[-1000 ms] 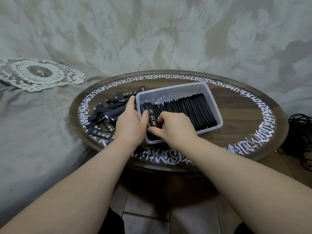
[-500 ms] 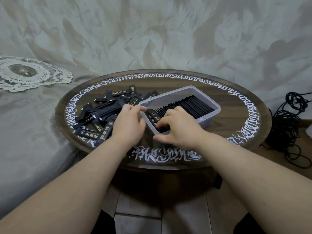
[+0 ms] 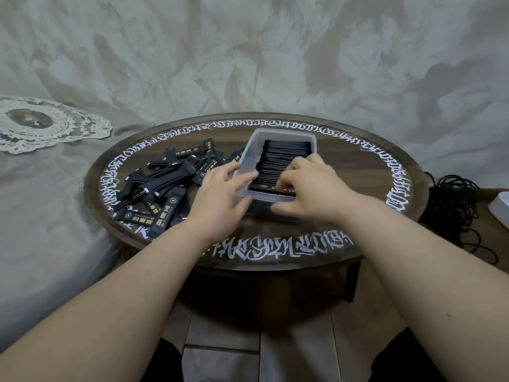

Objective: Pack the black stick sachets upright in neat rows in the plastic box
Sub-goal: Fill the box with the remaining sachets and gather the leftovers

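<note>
Nearest, both forearms reach over the near rim of the round table (image 3: 275,257) toward the plastic box (image 3: 249,150). The left hand (image 3: 220,197) has its fingers spread and fairly straight, resting on the box's left wall near its near corner; it grips nothing. The right hand (image 3: 308,188) curls over the near end of the box, fingertips down among the packed sachets (image 3: 283,158), though blur keeps me from telling whether it pinches one or only presses the row. That row stands on edge and fills most of the box from the near wall to close by the far wall. Left of the box lies the loose pile of sachets (image 3: 165,186), several overlapping, some close to the table's left rim. The likely trouble is the row fanning over toward the near end if the right hand lifts away abruptly, since little holds it there. A sweep of the left forearm could also push loose sachets off the left edge. Open tabletop lies right of and beyond the box; black cable (image 3: 454,210) is coiled on the floor at the right.
</note>
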`<control>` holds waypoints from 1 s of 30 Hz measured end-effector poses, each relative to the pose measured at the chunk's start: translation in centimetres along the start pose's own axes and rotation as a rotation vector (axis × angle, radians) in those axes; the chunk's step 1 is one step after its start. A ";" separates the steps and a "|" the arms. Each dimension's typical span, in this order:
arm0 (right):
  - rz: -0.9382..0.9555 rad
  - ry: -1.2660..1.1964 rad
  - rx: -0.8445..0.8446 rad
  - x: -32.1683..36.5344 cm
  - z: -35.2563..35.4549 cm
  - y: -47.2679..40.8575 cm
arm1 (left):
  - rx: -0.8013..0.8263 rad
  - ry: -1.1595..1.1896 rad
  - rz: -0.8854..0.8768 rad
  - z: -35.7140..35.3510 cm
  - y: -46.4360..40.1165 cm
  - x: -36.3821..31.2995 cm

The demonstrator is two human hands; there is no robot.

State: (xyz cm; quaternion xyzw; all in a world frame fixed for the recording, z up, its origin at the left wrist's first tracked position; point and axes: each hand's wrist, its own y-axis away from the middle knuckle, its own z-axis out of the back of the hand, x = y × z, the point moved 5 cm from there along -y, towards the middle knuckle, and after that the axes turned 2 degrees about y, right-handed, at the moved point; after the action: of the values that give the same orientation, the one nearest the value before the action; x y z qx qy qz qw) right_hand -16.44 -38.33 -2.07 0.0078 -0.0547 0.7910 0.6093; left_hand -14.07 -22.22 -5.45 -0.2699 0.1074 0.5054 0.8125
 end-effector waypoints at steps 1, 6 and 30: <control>0.029 -0.034 -0.050 0.9 0.0 -0.1 | -0.037 -0.007 0.030 0.5 0.0 0.5; 0.186 -0.102 -0.129 5.7 -1.3 -1.4 | 0.008 -0.100 0.311 3.4 0.7 5.1; 0.055 -0.070 0.158 11.5 -8.5 -6.0 | 0.156 -0.055 0.491 3.8 4.2 11.6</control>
State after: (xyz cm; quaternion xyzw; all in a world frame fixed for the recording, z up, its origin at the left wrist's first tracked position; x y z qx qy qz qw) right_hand -13.13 -24.96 -9.11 0.0820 -0.0137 0.8086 0.5825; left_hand -12.76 -9.83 -8.84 -0.1583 0.1862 0.6850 0.6864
